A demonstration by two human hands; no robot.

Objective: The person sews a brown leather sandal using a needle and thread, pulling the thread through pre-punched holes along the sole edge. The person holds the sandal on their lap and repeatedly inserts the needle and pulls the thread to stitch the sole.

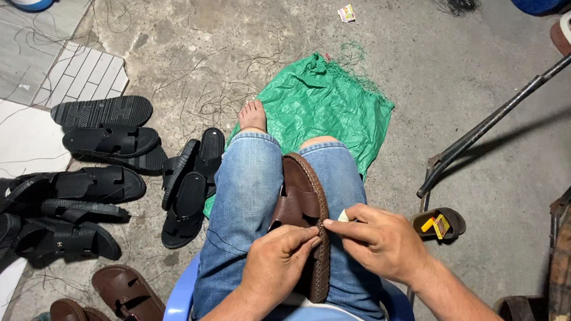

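A brown leather sandal [299, 202] with a stitched edge stands on its side between my knees, on my blue jeans [242, 203]. My left hand [277, 260] pinches the sandal's rim from the left. My right hand [377, 239] meets it from the right, fingertips on the same spot of the stitched edge, with a small pale object [344, 216] tucked behind the fingers. I sit on a light blue plastic chair [175, 306].
Several black sandals [95, 185] lie on the floor at the left, with brown sandals [119, 296] near the chair. A green sack [325, 102] lies under my bare foot [252, 115]. A dark metal bar [494, 118] slants at the right, above a small dish [439, 224].
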